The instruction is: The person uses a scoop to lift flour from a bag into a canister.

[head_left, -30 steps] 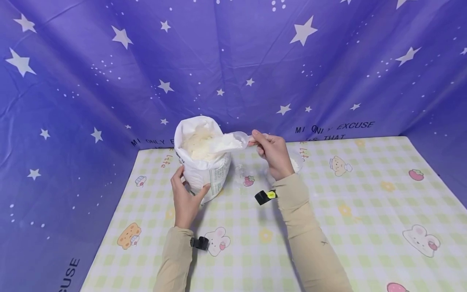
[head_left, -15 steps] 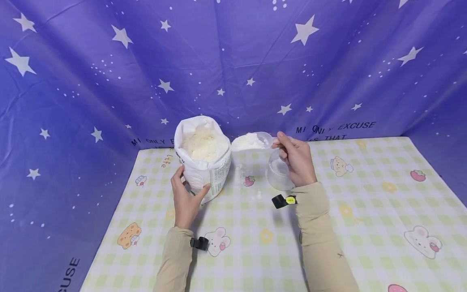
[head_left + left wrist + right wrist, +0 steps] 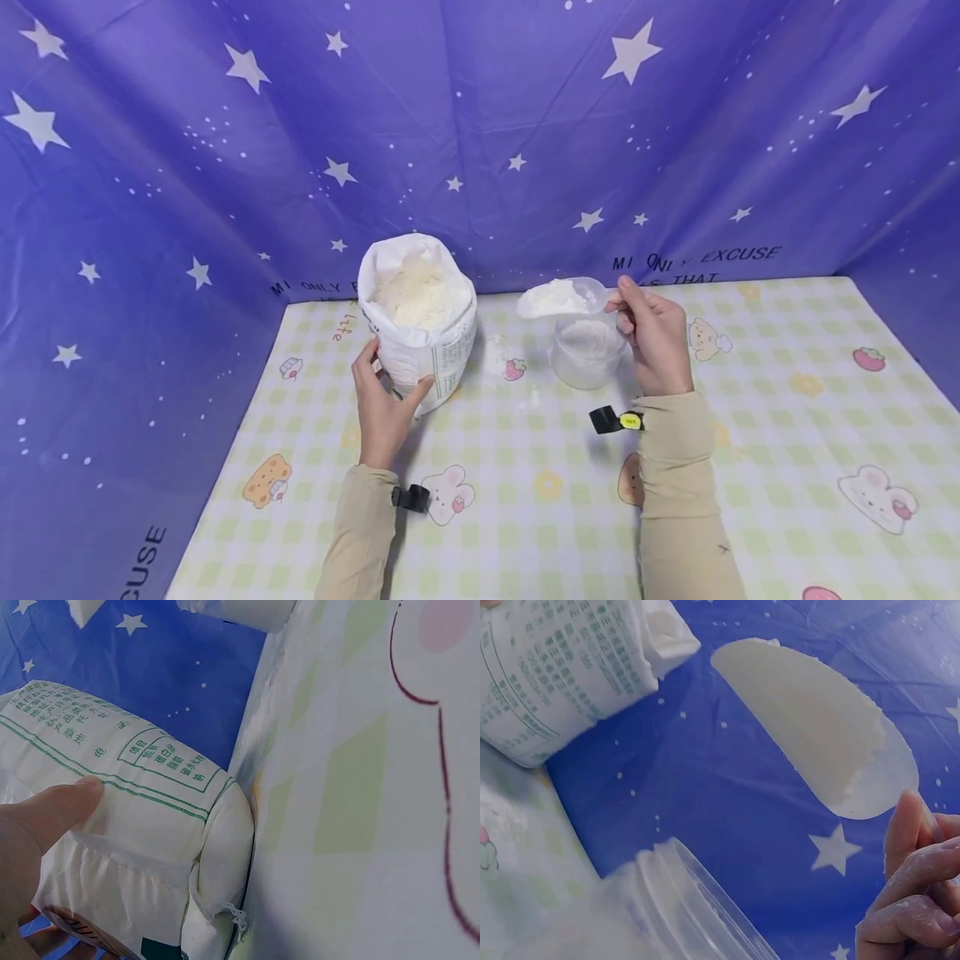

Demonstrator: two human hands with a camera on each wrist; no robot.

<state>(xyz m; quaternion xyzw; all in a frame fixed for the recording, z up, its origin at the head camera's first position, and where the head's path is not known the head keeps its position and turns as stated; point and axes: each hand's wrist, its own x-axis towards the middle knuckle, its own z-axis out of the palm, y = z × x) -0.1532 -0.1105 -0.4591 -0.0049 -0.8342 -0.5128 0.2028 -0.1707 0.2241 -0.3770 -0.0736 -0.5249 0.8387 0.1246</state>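
Note:
A white bag of flour [image 3: 442, 358], its top rolled wide and pale powder inside, stands at the table's far left. My left hand [image 3: 386, 414] holds its lower side, thumb on the front and fingers round the left; the left wrist view shows the thumb pressing green print. My right hand [image 3: 658, 343] pinches the handle of a clear plastic scoop [image 3: 592, 293]. White flour [image 3: 802, 712] is heaped in the scoop, which hangs level above a clear round tub [image 3: 588, 367]. Some white powder shows inside the tub. White dust marks the right fingers [image 3: 911, 915].
Spilled white powder [image 3: 495, 357] lies on the checked tablecloth [image 3: 510, 533] between bag and tub. A purple star-patterned curtain [image 3: 450, 108] rises behind the table's back edge and along both sides. Each wrist wears a small black camera.
My right hand has drawn the loaded scoop out of the bag's mouth and rightward to above the tub, bringing the tub into sight. The left hand stays on the bag.

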